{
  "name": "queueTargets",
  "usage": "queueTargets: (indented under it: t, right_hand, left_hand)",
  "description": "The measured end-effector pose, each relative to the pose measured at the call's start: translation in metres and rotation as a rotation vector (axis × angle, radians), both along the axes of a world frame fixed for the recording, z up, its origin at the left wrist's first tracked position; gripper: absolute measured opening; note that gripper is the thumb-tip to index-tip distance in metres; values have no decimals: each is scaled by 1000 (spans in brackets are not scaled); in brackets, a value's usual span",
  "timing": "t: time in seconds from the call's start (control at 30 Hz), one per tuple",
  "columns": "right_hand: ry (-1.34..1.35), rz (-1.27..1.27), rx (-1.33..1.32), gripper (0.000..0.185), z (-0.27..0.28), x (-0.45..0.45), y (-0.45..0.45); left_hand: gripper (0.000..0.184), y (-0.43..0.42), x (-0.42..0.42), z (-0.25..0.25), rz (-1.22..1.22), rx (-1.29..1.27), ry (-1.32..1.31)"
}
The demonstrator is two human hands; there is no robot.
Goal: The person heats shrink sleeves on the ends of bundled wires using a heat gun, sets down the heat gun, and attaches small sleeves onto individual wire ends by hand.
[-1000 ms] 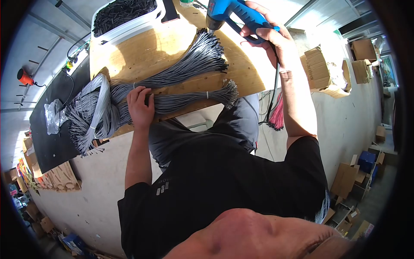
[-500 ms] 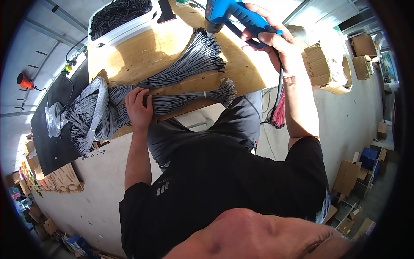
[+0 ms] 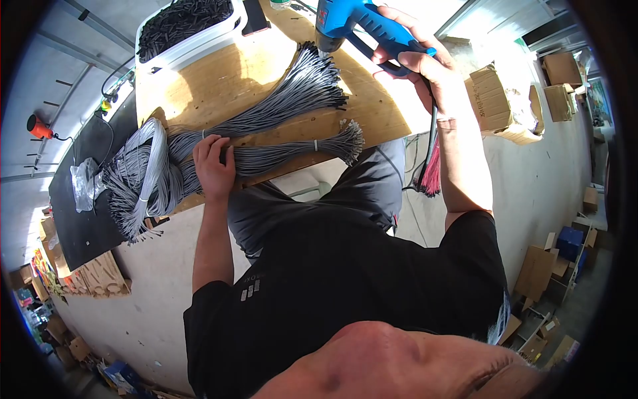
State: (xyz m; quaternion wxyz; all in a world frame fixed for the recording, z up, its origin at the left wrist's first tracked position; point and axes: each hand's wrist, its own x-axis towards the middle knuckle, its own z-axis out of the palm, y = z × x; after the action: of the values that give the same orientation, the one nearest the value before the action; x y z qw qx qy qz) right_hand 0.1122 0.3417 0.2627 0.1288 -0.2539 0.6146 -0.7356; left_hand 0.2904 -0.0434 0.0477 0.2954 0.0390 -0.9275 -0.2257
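My right hand is wrapped around the handle of a blue heat gun. Its metal nozzle points down at the fanned, dark-tipped ends of a grey wire bundle on the wooden table. Below that lies a second grey wire bundle, tied near its pale-tipped ends. My left hand lies with bent fingers across the wires, where the two bundles run close together. Left of it, more grey wire is looped in a coil that hangs over the table's edge.
A white tub full of short black tubes stands at the back of the wooden table. A clear plastic bag lies on a black surface at left. Red wires hang beside my right forearm. An open cardboard box stands at right.
The heat gun's nozzle has shifted very slightly over the upper bundle's tips. Both hands keep their hold and place.
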Motion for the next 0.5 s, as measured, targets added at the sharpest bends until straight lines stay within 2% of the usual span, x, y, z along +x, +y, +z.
queueTargets:
  t: [0.5]
  right_hand:
    - [22, -5, 18, 64, -5, 3, 7]
  left_hand:
    - [23, 0, -1, 0, 2, -20, 7]
